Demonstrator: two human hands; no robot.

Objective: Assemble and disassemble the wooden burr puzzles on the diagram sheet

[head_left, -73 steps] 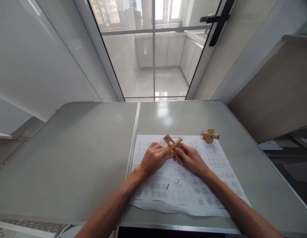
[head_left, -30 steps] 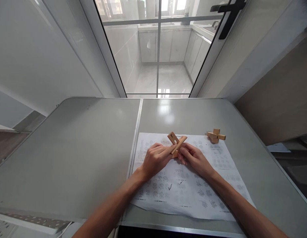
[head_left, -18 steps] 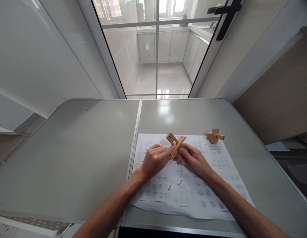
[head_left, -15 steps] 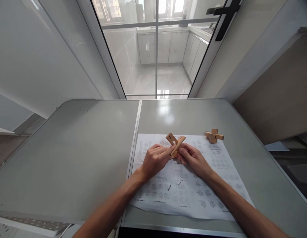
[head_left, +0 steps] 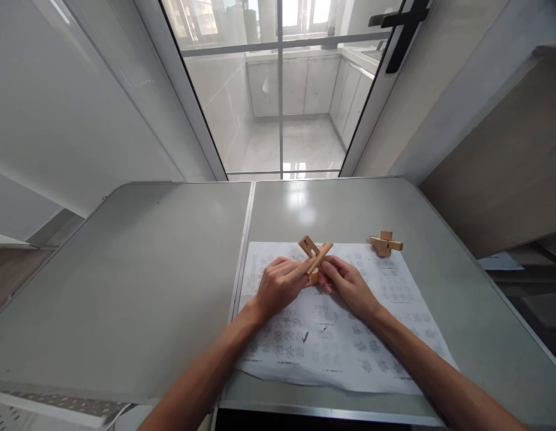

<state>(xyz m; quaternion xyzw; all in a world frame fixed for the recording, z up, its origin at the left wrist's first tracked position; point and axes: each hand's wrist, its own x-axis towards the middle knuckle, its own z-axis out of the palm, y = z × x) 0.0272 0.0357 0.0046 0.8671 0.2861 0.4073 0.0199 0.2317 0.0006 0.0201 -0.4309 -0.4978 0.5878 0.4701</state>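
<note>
Between my two hands are wooden puzzle pieces point(head_left: 320, 258), flat notched bars crossed in an X, with a dark mark on one. My left hand point(head_left: 281, 285) is closed on them from the left, its fingers stretched along the slanted bar. From the right, my right hand point(head_left: 350, 286) pinches the same pieces near the crossing. A lower wooden piece point(head_left: 313, 279) shows partly beneath the bars; the fingers hide the rest. Under both hands lies a white printed sheet point(head_left: 325, 353) with rows of small puzzle drawings.
An assembled wooden cross-shaped puzzle point(head_left: 384, 244) rests at the sheet's far right corner. The grey table point(head_left: 170, 269) has a seam left of the sheet. Beyond its far edge stands a glass door point(head_left: 305, 90) with a black handle point(head_left: 401, 33).
The crossed pieces have tilted slightly in my hands, and the slanted bar now shows more of its narrow edge. Both hands keep their hold. The whole view has shifted a little.
</note>
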